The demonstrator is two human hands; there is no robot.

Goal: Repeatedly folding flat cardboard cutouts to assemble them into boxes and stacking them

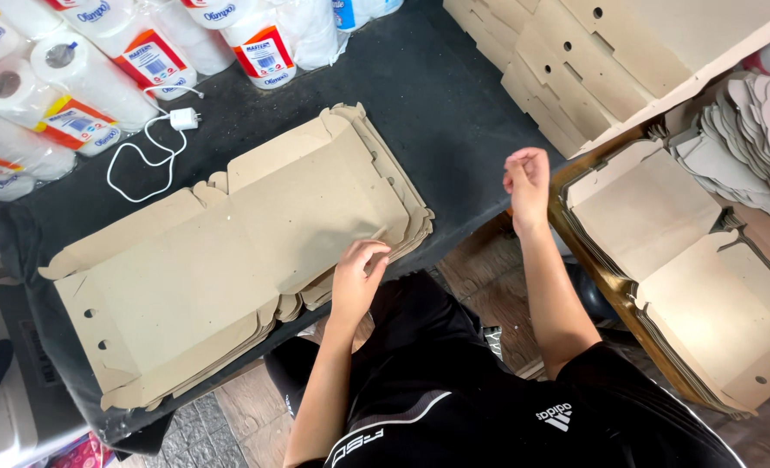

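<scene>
The step in hand looks like taking the top sheet off the stack of flat cardboard blanks (229, 260) that lies on the dark worktop (454, 121); the left hand (356, 279) rests on the near edge of that stack, close to its right-hand corner, fingers curled down onto the top blank and touching it; whether they have actually got under the sheet I cannot tell. The right hand (528, 178) hangs in the air to the right of the stack, past the worktop's edge, fingers loosely bunched and holding nothing.

By my judgement the next move calls for separating one blank cleanly from those beneath, since their edges are fanned and closely layered at that corner; the free hand would need to come across to steady or lift the sheet.

Beyond the stack, on the far side, lie a white charger with its cable (155, 139) and wrapped paper rolls (99, 78); to the right of the stack, well apart, sit more cardboard blanks (688, 260) on a wooden tray, and further folded cardboard (593, 61) behind.
</scene>
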